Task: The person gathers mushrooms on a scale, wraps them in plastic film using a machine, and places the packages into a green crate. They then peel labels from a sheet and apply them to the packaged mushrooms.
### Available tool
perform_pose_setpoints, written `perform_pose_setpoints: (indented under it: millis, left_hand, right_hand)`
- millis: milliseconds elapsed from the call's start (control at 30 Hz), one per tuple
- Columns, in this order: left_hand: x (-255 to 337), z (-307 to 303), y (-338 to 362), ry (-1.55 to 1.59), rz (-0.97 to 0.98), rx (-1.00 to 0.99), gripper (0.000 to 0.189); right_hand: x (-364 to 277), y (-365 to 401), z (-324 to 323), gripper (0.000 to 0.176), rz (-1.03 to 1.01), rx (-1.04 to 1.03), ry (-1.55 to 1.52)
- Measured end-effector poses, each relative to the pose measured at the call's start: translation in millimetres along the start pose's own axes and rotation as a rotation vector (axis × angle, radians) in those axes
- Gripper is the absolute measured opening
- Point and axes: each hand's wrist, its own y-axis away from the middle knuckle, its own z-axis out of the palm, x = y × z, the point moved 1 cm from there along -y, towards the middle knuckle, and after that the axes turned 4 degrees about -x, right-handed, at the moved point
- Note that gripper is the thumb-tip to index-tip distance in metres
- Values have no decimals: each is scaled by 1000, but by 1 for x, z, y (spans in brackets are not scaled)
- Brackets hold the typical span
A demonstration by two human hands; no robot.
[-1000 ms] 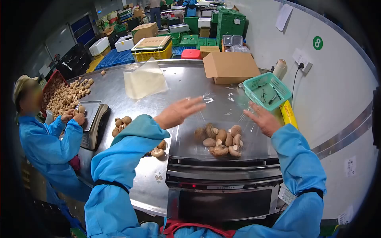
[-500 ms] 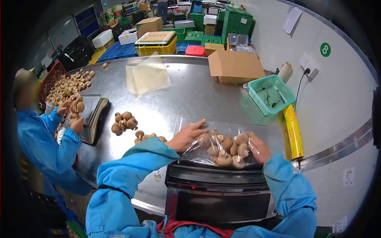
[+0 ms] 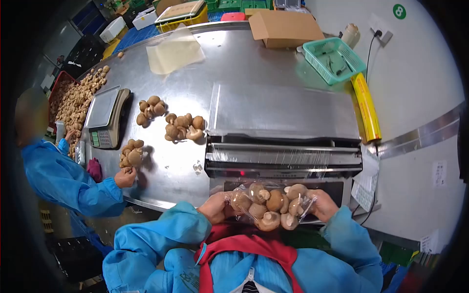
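Lifting the film-wrapped mushrooms clear of the wrapping machine, both hands now hold the bundle low in front of the machine's face, close to the person's chest. The left hand has its grip closed on the bundle's left end and the right hand on its right end, with clear film gathered around the caps. Half a second ago the same hands were pressing film over the pile on the machine's plate; that plate now lies bare. Judging from this, the wrap is past covering and is being closed. On the counter, two loose mushroom piles lie beside the scale, and a co-worker's hand touches a third.
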Motion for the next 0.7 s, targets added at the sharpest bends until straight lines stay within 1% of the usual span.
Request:
perform_pose_setpoints:
  millis: [33,67,100,133,167,200,233,267,300,333,367,433,467,500,567,600,667,700]
  left_hand:
    - [-16,-14,-7,29,6,14,30]
    - [-28,-21,-9,60,15,28,30]
    - [-23,-16,-4,77,50,50,27]
    - [-23,-22,-6,95,130,89,26]
    - [-20,-23,-6,110,213,125,24]
    - [-18,-19,0,101,266,121,20]
    - [-20,-17,1,93,266,111,20]
    - [-22,-18,2,51,303,172,18]
    - [-24,-20,5,7,340,235,17]
    - [-25,-18,0,6,379,273,14]
    - [-27,-18,-4,-4,383,266,14]
    - [-28,-21,-9,-174,495,365,21]
    - [-27,-18,-10,-271,566,392,26]
    - [-33,-37,-31,-443,689,424,27]
    - [-27,-38,-44,-654,960,391,27]
    - [-23,-38,-45,-659,957,375,27]
    - [-15,-32,-43,-938,1063,409,28]
    - [-12,-28,-36,-941,1060,391,28]
  right_hand:
    - [16,-4,-2,28,15,74,-53]
    - [27,-7,-11,26,-32,86,-24]
    - [35,-8,-18,24,-81,97,8]
    - [41,-9,-18,23,-236,52,-93]
    - [41,-5,-16,24,-290,29,-216]
    - [39,0,-10,24,-300,57,-304]
    - [40,3,-2,25,-311,85,-392]
    - [44,5,4,25,-321,92,-395]
    - [49,6,10,23,-390,132,-306]
    - [54,7,14,21,-458,170,-216]
    - [59,5,16,21,-470,170,-218]
    - [68,-5,17,16,-522,364,148]
    - [73,-9,19,12,-557,401,165]
    - [77,-13,16,13,-579,442,227]
    - [77,-10,25,13,-608,505,240]
    - [80,-12,25,14,-617,534,225]
    - [78,-10,29,14,-607,549,186]
    - [78,-8,29,15,-592,546,154]
